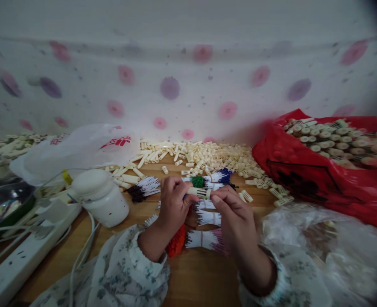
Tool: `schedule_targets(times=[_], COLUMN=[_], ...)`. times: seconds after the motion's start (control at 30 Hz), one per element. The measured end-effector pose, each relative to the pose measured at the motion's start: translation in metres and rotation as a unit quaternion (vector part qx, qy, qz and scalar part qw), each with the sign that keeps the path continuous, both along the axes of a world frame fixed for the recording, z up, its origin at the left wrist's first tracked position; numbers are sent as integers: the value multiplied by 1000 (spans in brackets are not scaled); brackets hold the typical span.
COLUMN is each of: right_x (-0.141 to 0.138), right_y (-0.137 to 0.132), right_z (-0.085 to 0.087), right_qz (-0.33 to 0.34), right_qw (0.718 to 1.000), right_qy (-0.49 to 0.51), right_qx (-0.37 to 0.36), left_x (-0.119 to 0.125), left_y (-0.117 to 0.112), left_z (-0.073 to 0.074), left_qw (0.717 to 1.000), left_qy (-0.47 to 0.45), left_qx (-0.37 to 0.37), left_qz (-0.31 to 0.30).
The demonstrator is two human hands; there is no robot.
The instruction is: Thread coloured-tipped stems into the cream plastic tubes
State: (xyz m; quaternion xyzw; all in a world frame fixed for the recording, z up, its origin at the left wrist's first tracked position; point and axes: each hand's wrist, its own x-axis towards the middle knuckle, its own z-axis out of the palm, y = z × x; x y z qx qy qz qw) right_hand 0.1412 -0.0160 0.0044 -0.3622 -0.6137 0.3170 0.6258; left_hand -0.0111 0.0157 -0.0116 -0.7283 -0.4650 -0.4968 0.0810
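Note:
My left hand and my right hand meet over the wooden table, both pinched on one small cream plastic tube held level between them. A thin blue piece shows at the tube's left end by my left fingers. Under and around my hands lie small bundles of white sticks with coloured tips: green, blue, dark, orange-red and pink.
A heap of loose cream tubes lies behind my hands. A red bag of finished pieces sits right, a clear bag in front of it. Left are a white bag, a white jar, a power strip and a metal bowl.

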Motion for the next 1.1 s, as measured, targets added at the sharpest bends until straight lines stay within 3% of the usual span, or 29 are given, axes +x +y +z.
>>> schedule_targets(times=[0.07, 0.13, 0.23, 0.3, 0.37, 0.4, 0.5, 0.67, 0.83, 1.1], right_x=[4, 17, 51, 73, 89, 93, 94, 90, 95, 105], right_y=[0, 8, 40, 70, 99, 112, 139, 153, 159, 161], right_z=[0, 1, 6, 9, 10, 9, 1, -13, -16, -7], right_qz=[7, -30, -167, -233, -199, -175, -120, -91, -68, -60], right_qw=[1000, 999, 984, 959, 888, 868, 815, 737, 698, 669], right_qy=[-4, -14, -37, -158, -411, -461, -563, -667, -710, -737], right_qx=[10, 33, 51, 12, -46, -54, -62, -63, -62, -73], left_x=[-1, -2, -4, -5, -5, -4, -3, -2, -2, -3], left_y=[1, 3, 8, 11, 13, 13, 12, 9, 6, 6], left_z=[-1, -2, -5, -7, -10, -11, -13, -12, -7, -5], left_qw=[1000, 999, 991, 977, 960, 953, 932, 904, 901, 909], left_qy=[-3, -21, -95, -160, -212, -230, -264, -273, -268, -252], left_qx=[-5, -23, -72, -111, -146, -158, -178, -193, -196, -195], left_qz=[-1, -15, -56, -81, -106, -119, -175, -265, -280, -267])
